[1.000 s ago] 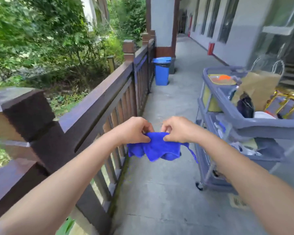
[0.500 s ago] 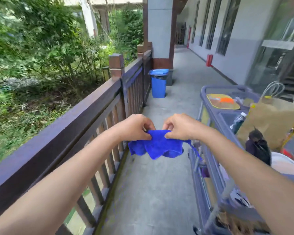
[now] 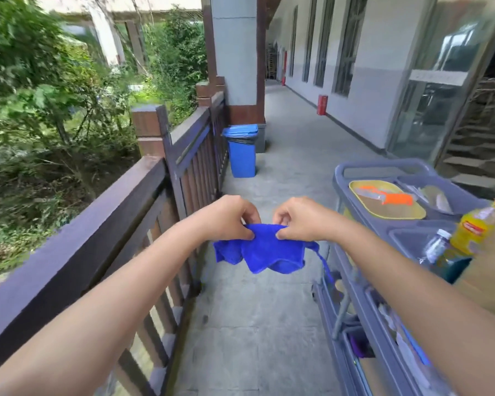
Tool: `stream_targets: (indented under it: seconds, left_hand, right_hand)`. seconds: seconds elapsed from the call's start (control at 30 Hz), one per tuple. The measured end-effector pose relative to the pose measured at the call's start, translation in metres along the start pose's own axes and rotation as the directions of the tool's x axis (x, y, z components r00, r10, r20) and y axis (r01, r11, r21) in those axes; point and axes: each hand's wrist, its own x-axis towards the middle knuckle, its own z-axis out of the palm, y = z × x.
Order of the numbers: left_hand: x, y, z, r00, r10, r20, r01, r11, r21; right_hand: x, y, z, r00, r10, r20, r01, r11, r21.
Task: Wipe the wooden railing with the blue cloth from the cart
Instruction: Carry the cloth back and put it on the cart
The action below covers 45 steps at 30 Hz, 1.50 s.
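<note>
A blue cloth [image 3: 262, 251] hangs bunched in the air over the walkway, pinched along its top edge by both hands. My left hand [image 3: 226, 217] grips its left part and my right hand [image 3: 299, 218] grips its right part, the two hands close together. The dark brown wooden railing [image 3: 97, 224] runs along the left side, from the near corner away to a post. The cloth is apart from the railing, to its right. The grey cart [image 3: 375, 224] stands to the right of my hands.
The cart holds a yellow tray [image 3: 389, 210] with an orange item, a clear bottle [image 3: 436, 247], a yellow bottle [image 3: 475, 227] and a brown bag. A blue bin [image 3: 242, 151] stands by the railing further down. Concrete walkway runs ahead; bushes lie beyond the railing.
The view has moved forward along the walkway and lifted, so the near post has left the frame. Both hands still hold the cloth the same way in front of me.
</note>
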Motion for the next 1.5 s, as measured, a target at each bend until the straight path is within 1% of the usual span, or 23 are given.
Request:
stream_targets:
  seconds: [0.2,0.37,0.47,0.6,0.9,1.03,1.17,1.27,1.33,1.5]
  left_hand:
    - [0.119,-0.051,-0.029,0.995,0.092,0.036,-0.092,0.996,0.004]
    - [0.206,-0.075,-0.027,0.986,0.140,0.095,-0.138,0.990,-0.027]
    - [0.264,-0.083,-0.022,0.981,0.167,0.098,-0.165,0.986,-0.030]
    - [0.348,-0.084,-0.013,0.968,0.225,0.108,-0.222,0.974,-0.040]
    - [0.521,-0.065,-0.015,0.933,0.332,0.141,-0.329,0.943,-0.045]
    - [0.581,-0.053,-0.005,0.887,0.418,0.195,-0.416,0.908,-0.056]
    - [0.644,-0.029,0.013,0.803,0.548,0.233,-0.546,0.834,-0.081]
    - [0.687,-0.002,0.031,0.688,0.672,0.276,-0.676,0.731,-0.096]
    - [0.711,0.019,0.042,0.588,0.754,0.293,-0.749,0.644,-0.156]
    - [0.738,0.082,0.063,0.315,0.890,0.328,-0.866,0.411,-0.283]
  right_hand:
    - [0.095,0.048,-0.029,0.992,0.121,-0.047,-0.121,0.993,-0.001]
    - [0.150,0.094,-0.042,0.980,0.194,-0.050,-0.195,0.981,-0.019]
    - [0.181,0.134,-0.050,0.971,0.228,-0.077,-0.230,0.973,-0.029]
    - [0.219,0.197,-0.063,0.957,0.269,-0.111,-0.269,0.963,0.017]
    - [0.289,0.323,-0.118,0.897,0.396,-0.195,-0.397,0.917,0.036]
    - [0.299,0.364,-0.131,0.859,0.467,-0.211,-0.471,0.881,0.035]
    - [0.294,0.405,-0.141,0.792,0.550,-0.264,-0.566,0.824,0.020]
    - [0.282,0.431,-0.146,0.708,0.639,-0.301,-0.665,0.746,0.020]
    - [0.272,0.442,-0.149,0.622,0.709,-0.333,-0.743,0.668,0.034]
    - [0.232,0.444,-0.159,0.341,0.843,-0.417,-0.907,0.412,0.091]
